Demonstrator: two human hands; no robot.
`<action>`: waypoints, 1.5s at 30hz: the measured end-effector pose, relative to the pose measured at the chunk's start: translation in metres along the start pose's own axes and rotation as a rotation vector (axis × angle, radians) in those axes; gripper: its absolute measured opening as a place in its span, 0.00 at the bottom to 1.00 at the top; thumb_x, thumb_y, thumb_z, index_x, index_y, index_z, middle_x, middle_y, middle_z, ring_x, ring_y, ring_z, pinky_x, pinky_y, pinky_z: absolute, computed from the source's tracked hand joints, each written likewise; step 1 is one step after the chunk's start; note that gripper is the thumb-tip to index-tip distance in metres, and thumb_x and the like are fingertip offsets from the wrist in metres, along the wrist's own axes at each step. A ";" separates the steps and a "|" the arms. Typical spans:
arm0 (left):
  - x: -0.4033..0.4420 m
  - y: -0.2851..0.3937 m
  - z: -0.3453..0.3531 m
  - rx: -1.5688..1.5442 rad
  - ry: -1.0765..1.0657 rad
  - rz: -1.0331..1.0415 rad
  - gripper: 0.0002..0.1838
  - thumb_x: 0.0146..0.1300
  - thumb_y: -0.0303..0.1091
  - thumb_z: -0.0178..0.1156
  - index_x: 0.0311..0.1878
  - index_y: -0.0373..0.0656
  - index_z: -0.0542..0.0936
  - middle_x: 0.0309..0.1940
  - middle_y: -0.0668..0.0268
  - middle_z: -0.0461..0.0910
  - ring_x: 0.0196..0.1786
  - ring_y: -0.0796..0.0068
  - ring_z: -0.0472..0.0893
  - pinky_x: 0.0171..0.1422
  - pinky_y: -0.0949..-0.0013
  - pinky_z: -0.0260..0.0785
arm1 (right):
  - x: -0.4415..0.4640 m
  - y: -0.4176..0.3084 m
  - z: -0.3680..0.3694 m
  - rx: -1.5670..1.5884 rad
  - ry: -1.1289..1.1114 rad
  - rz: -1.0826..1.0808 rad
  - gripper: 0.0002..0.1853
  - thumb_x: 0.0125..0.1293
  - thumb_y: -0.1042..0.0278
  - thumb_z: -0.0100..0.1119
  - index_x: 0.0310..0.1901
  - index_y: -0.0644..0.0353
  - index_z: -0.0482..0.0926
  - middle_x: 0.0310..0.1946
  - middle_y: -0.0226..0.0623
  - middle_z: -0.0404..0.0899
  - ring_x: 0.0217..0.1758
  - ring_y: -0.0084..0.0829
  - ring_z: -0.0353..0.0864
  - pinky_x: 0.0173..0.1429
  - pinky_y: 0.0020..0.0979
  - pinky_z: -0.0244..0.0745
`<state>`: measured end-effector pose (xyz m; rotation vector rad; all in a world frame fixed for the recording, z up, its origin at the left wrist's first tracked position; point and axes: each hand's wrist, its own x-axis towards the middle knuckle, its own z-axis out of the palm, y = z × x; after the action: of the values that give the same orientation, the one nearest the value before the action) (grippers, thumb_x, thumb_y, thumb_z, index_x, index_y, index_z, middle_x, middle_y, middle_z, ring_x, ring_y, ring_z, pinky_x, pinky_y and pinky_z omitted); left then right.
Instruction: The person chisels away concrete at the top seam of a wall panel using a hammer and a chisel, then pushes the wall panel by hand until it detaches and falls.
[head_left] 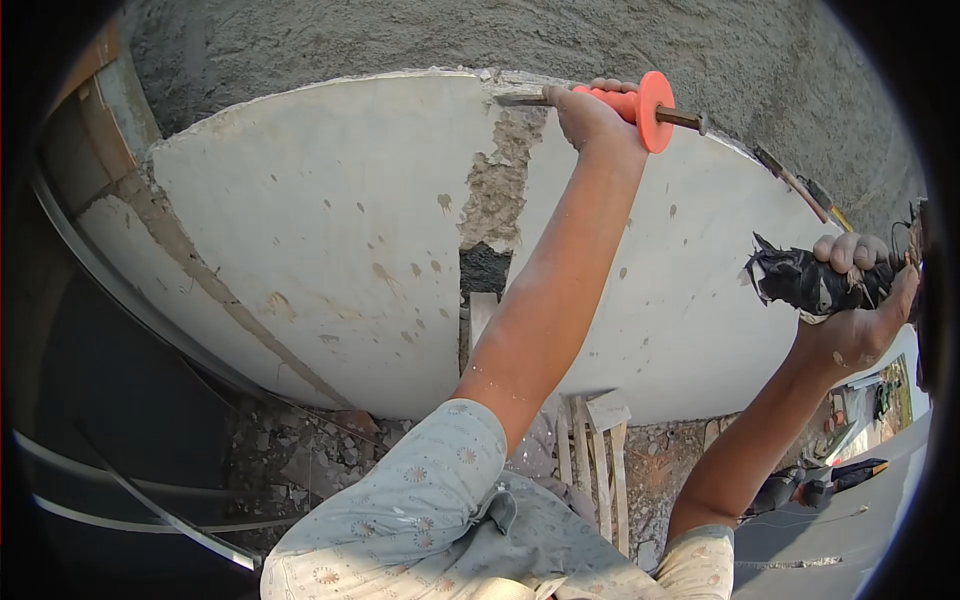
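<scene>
We have the chisel across the groove's top end, our left hand closed around its grip — the round guard sits between fingers and butt, likely to shield them. That arm reaches up, nearly straight, right of the groove. Well right of the groove, elbow bent, our right hand is curled firmly around a black-wrapped tool, the wrapping presumably for grip.

left hand grips chisel, tip by groove top | right hand grips black-wrapped handle | I see planks, rubble below wall
</scene>
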<state>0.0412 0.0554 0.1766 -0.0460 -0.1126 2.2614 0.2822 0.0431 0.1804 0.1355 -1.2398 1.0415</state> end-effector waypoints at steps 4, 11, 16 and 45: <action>0.003 -0.002 0.016 -0.133 0.020 0.026 0.30 0.73 0.63 0.27 0.27 0.47 0.60 0.21 0.68 0.65 0.25 0.70 0.66 0.38 0.62 0.71 | -0.007 0.044 0.045 -0.275 -0.029 0.193 0.15 0.68 0.59 0.58 0.37 0.65 0.69 0.23 0.36 0.69 0.21 0.28 0.72 0.26 0.32 0.73; 0.018 0.010 0.027 -0.316 -0.020 -0.129 0.28 0.73 0.62 0.28 0.28 0.47 0.60 0.22 0.70 0.63 0.24 0.73 0.63 0.39 0.62 0.68 | 0.043 0.013 0.037 -0.250 -0.006 0.046 0.14 0.71 0.59 0.55 0.37 0.63 0.69 0.28 0.36 0.69 0.29 0.27 0.71 0.36 0.30 0.73; 0.030 0.008 0.026 -0.321 -0.066 -0.136 0.26 0.73 0.60 0.29 0.30 0.48 0.61 0.26 0.71 0.64 0.25 0.73 0.62 0.42 0.61 0.68 | 0.042 0.035 0.063 -0.225 0.037 0.057 0.18 0.68 0.56 0.56 0.37 0.67 0.72 0.26 0.38 0.71 0.24 0.28 0.75 0.32 0.31 0.75; -0.027 0.012 -0.005 -0.101 0.004 -0.151 0.03 0.62 0.32 0.35 0.33 0.46 0.58 0.28 0.71 0.66 0.28 0.76 0.68 0.39 0.64 0.72 | 0.048 -0.018 0.009 -0.305 -0.229 0.249 0.10 0.75 0.63 0.46 0.41 0.63 0.67 0.30 0.36 0.64 0.28 0.28 0.69 0.35 0.30 0.71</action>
<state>0.0494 0.0273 0.1708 -0.0929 -0.2214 2.1033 0.2864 0.0546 0.2307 -0.1429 -1.6401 1.0554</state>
